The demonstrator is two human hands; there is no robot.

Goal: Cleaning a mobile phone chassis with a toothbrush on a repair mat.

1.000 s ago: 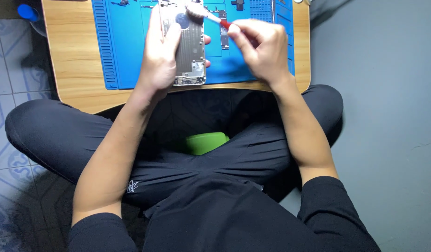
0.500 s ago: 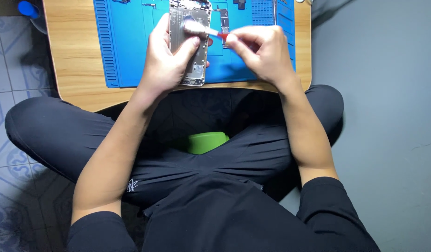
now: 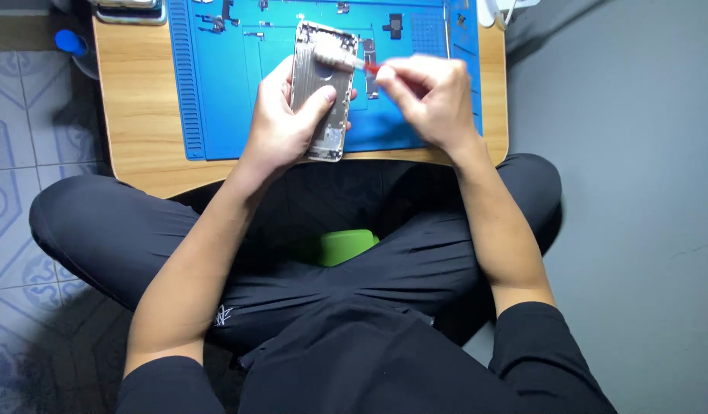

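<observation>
Silver phone housing (image 3: 321, 92), upper centre, clamped in left hand (image 3: 281, 126); right hand (image 3: 431, 100) pinches red-handled tool (image 3: 354, 61): steady, light strokes seem best.

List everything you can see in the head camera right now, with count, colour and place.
phone housing: one, silver-grey, opened, held above the mat
small tool: one, red neck with pale blurred tip, over the housing's upper part
work mat: one, blue, on the table
loose phone parts: several, dark, along the mat's far edge
table: one, light wood, low, across the lap
green object: one, between the crossed legs
blue round object: one, on the floor left of the table
left hand: grip around the housing
right hand: grip pinching the tool
</observation>
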